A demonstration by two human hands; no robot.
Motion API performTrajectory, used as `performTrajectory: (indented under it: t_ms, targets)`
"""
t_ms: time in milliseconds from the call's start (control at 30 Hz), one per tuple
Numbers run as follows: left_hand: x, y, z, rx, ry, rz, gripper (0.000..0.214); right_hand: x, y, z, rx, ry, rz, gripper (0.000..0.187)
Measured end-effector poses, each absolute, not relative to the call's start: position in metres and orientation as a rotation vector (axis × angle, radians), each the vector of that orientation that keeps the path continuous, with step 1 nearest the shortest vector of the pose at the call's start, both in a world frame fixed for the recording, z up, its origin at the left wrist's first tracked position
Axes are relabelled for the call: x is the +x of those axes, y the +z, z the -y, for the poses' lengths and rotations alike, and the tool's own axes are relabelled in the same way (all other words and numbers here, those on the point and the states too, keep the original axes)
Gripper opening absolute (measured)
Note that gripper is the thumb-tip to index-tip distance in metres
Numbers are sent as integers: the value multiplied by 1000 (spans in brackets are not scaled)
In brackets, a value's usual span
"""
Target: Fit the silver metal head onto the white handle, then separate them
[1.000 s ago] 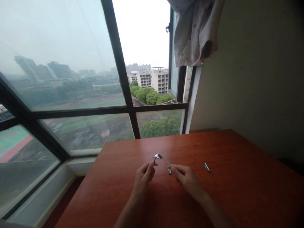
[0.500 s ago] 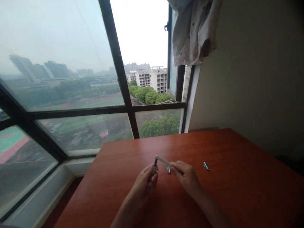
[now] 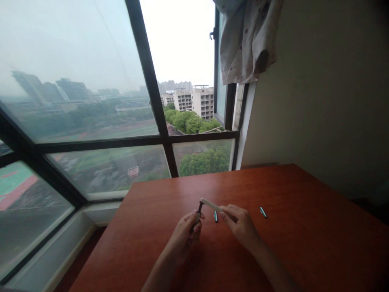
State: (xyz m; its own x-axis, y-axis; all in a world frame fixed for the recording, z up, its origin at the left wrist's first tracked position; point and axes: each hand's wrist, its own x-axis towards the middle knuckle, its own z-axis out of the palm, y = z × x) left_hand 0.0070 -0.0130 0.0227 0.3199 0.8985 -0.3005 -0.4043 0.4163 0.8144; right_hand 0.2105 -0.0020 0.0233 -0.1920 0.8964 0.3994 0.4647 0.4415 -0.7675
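Slender and dark at its upper end, greyish lower down, a rod-like piece (image 3: 199, 209) stands upright in the closed fingers of my left hand (image 3: 182, 233). My right hand (image 3: 241, 222) pinches the near end of a pale, narrow flat stick (image 3: 210, 205). The stick's far end meets the top of the dark piece, at an angle; whether the two are joined or only touching I cannot tell. Just left of my right fingers lies a small, shiny teal piece (image 3: 216, 216) on the table. Another slim teal piece (image 3: 263, 212) lies farther right.
A reddish-brown wooden table (image 3: 310, 243) spreads under both hands. Dark-framed windows (image 3: 106, 142) stand beyond it and to the left, and a plain wall (image 3: 306, 101) rises on the right. Pale fabric (image 3: 246, 44) hangs at the upper right of the window.
Both hands keep their grips. The top of the dark piece and the pale stick have shifted very slightly to the right.
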Motion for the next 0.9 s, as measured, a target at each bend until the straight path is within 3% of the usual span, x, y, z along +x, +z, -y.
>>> performTrajectory:
  t_ms: [633,900]
  targets:
    - [20,15,11,694,1138,-773,42,193,16,8,-1115,978,1606,35]
    - [17,13,6,748,1210,-855,47,188,9,10,-1120,1174,1521,47]
